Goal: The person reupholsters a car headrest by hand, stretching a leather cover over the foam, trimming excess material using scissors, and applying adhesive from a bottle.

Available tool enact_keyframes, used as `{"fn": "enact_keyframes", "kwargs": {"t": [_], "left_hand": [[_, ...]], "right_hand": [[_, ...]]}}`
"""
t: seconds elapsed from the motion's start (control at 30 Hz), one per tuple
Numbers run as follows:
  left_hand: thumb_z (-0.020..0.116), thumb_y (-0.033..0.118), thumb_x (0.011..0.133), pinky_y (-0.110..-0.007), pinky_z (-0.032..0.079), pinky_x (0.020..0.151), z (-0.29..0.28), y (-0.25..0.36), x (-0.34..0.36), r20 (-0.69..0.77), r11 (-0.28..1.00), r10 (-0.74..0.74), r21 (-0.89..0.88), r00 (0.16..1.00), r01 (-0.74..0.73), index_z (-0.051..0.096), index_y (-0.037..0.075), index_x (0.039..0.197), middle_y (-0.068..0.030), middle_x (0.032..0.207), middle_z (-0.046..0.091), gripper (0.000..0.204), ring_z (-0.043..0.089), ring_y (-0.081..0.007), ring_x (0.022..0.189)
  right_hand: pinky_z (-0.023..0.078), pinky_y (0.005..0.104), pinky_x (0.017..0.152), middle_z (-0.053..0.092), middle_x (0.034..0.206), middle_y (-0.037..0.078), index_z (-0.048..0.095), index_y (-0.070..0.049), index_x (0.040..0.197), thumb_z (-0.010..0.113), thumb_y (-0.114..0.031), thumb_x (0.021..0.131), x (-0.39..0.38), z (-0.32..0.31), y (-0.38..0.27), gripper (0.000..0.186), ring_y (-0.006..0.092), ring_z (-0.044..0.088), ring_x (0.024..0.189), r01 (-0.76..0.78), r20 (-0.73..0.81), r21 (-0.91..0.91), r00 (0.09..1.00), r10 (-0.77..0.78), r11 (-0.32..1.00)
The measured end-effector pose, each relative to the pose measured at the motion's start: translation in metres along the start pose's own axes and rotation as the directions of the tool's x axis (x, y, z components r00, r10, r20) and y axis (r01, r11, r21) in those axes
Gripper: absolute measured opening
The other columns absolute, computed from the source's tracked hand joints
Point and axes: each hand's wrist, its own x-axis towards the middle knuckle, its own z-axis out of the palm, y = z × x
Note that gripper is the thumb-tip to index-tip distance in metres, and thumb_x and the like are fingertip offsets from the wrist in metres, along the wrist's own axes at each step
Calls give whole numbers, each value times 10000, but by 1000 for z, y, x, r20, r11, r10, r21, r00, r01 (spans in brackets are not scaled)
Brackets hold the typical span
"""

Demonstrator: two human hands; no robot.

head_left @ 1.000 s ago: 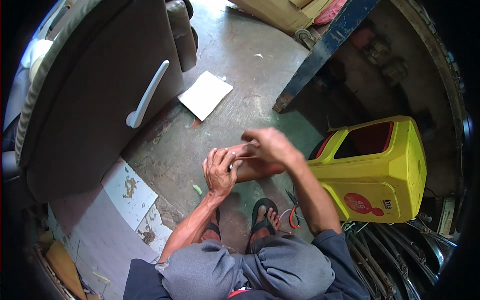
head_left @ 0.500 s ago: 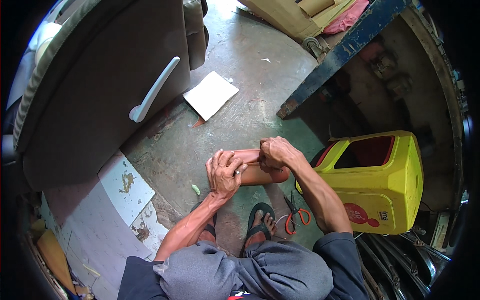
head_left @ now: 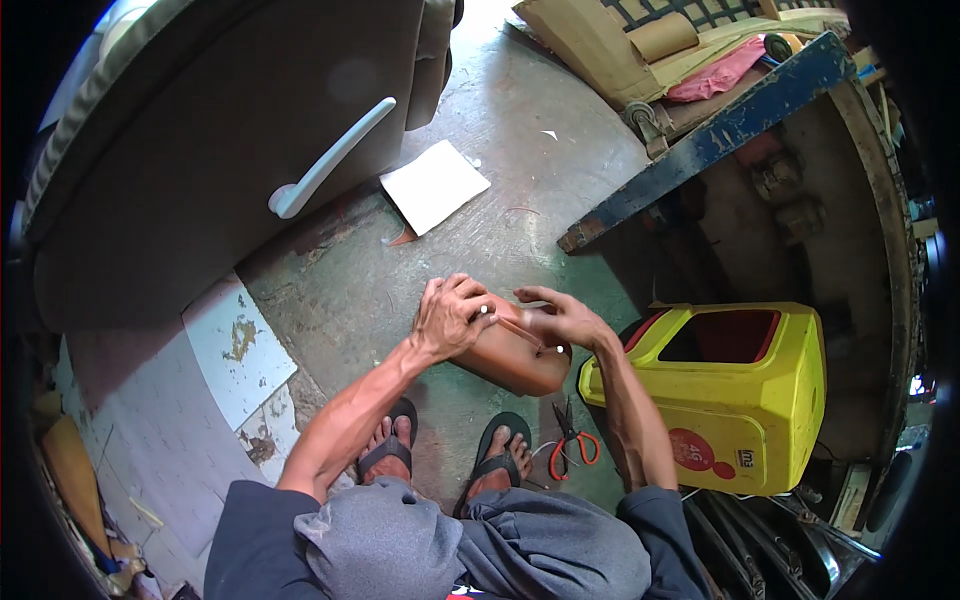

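A worn, grey-green concrete floor (head_left: 520,200) fills the scene. A brown upholstered car seat with a white plastic handle (head_left: 200,150) lies far left, and a white paper sheet (head_left: 435,185) sits on the floor beyond the hands. A yellow plastic box with red openings (head_left: 730,400) stands right, with orange-handled scissors (head_left: 570,440) near the sandalled feet. Just above the feet, a smooth, rounded brown leather piece (head_left: 505,360) is held off the floor. The left hand (head_left: 450,315) curls closed over its left end; the right hand (head_left: 565,320) pinches a thin rod at its top, fingers partly spread.
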Motion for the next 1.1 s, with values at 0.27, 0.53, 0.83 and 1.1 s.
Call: {"fn": "enact_keyframes", "kwargs": {"t": [0.27,0.53,0.83,1.1], "left_hand": [[799,375,857,-492,362,1087,-6,-20,3,211,965,263,-46,941,-260,745,148,1040,-62,1228,679,296,549,-287,1303],[596,486,1036,-563,220,1239,57,16,-89,-230,793,-571,-401,788,458,126,52,1649,-277,1646,197,886,227,-459,1523],[478,473,1095,-447,189,1271,49,-2,-97,-34,483,-703,-756,711,441,18,11,1658,-261,1689,166,861,173,-375,1576],[543,649,1013,-420,248,1264,-20,-26,-20,508,578,-382,-521,772,628,156,132,1681,-175,1685,305,930,249,-333,1574]], "right_hand": [[349,377,1207,442,1613,171,274,-82,1654,490,-519,1090,-23,68,5,745,279,442,1467,-44,51,181,998,35,982],[167,376,1291,246,1713,142,215,-56,1665,267,-547,1130,-34,107,39,729,262,203,1584,-119,3,691,987,163,713],[65,383,1303,58,1744,198,54,38,1653,326,-566,1109,-26,159,-2,858,295,26,1615,36,-149,611,986,70,791],[589,358,872,598,1328,209,372,14,1446,702,-496,980,-66,149,-42,766,261,705,1072,-144,-413,421,849,331,895]]}}
